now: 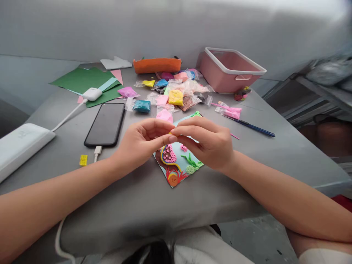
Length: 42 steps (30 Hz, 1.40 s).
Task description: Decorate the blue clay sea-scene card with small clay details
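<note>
My left hand (150, 141) and my right hand (206, 143) meet at the fingertips above a clay picture (180, 161). Between the pinched fingers shows a tiny bit of yellow clay (170, 133), mostly hidden. The picture is a light blue card with raised clay shapes: a brown and pink form edged in yellow, green weed, red fronds and an orange disc. Its upper part is covered by my hands. Just beyond them lies a bag of pink clay (165, 115).
Behind are several clay bags (176, 97), an orange pouch (156, 66) and a pink bin (228, 79). A phone (105, 124), a white power bank (24, 146) and green paper (82, 81) lie left. A dark blue pen-like tool (253, 128) rests right.
</note>
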Tool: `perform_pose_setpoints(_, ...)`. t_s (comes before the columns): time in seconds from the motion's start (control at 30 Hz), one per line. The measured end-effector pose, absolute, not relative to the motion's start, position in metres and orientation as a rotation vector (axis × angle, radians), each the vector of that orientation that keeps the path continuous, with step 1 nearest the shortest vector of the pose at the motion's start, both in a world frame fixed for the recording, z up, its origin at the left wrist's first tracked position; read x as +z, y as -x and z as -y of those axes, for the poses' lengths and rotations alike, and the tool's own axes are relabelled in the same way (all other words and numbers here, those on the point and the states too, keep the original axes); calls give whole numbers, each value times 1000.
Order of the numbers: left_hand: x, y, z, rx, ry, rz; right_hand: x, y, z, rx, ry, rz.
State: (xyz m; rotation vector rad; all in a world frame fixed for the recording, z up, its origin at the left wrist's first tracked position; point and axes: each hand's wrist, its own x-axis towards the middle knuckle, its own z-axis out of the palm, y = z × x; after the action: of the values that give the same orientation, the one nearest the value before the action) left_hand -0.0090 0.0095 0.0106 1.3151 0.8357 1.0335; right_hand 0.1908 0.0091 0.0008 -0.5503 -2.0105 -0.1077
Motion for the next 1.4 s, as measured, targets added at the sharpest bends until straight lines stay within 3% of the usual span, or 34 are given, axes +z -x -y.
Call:
perform_pose_setpoints(0.17, 2, 6, -15, 1136, -1386, -869, 7, -196, -14, -229, 637, 2070)
perform_pose_setpoints(0.37, -2, 6, -23, 1306, -1307, -837, 13, -209, -20, -53, 774, 1932)
perform_pose_setpoints(0.63, -11, 8, -17, 1259, -1406, -681, -3, -202, -19, 234, 839, 1795)
perform_pose_setpoints(0.93, -8, 8, -17, 1176, -1533, -658, -11, -195, -16, -68, 609, 1994)
perform_pose_setpoints(1.2, -8, 4, -15, 1216, -1666, -679, -1, -194, -15, -94, 695, 2022)
perform_pose_setpoints(1.4, -11, 4, -12, 1241, -1613, -635, 9, -203, -21, 170, 945, 1811)
